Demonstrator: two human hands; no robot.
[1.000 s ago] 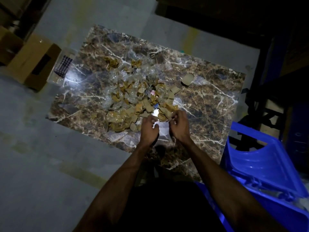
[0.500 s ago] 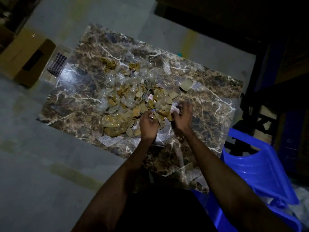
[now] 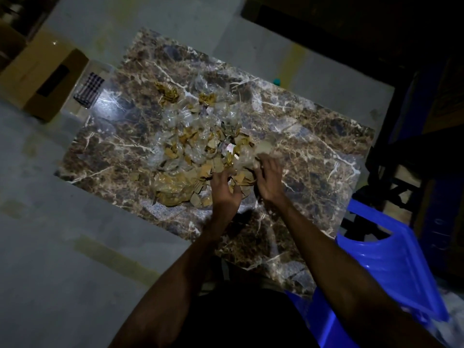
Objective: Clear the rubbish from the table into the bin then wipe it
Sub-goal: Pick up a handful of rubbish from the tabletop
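A heap of rubbish, tan cardboard scraps mixed with crumpled clear plastic, covers the middle of the brown marble table. At the heap's near right edge, my left hand and my right hand face each other. Their fingers are loosely spread and cup the scraps lying between them. Motion blur hides the fingertips. The blue plastic bin stands open at the table's near right corner, beside my right forearm. A checkered cloth lies at the table's far left edge.
A brown cardboard box sits on the grey floor left of the table. Dark shelving and blue crates crowd the right side. A small teal object lies on the floor beyond the table.
Both hands moved away from me, from the table's near edge into the heap. Their pinched fingers have spread to cup the scraps. The camera tilted slightly.
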